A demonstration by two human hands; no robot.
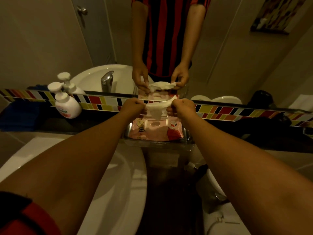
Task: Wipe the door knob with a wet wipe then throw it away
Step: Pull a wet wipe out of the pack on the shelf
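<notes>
Dark countertop (42,123) below the mirror, carrying 1 white pump soap bottle (66,103) at left, 1 clear tray (157,143) in the middle, blue cloth (17,116) far left.

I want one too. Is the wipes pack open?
Open: the pack's lid is flipped up, and a wipe is stretched between both hands above it.

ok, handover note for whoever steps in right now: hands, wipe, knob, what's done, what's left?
Left hand: shut on the wet wipe, pinching its left end.
Right hand: shut on the wipe's right end; the sheet is stretched between both hands.
Wipe pack: lid open, sitting in a clear tray on the counter under the hands.
Door knob: visible only in the mirror, behind the person.
Done: one wipe pulled out.
Left: turn to the door, wipe the knob, bin the wipe. No bin in view.
</notes>
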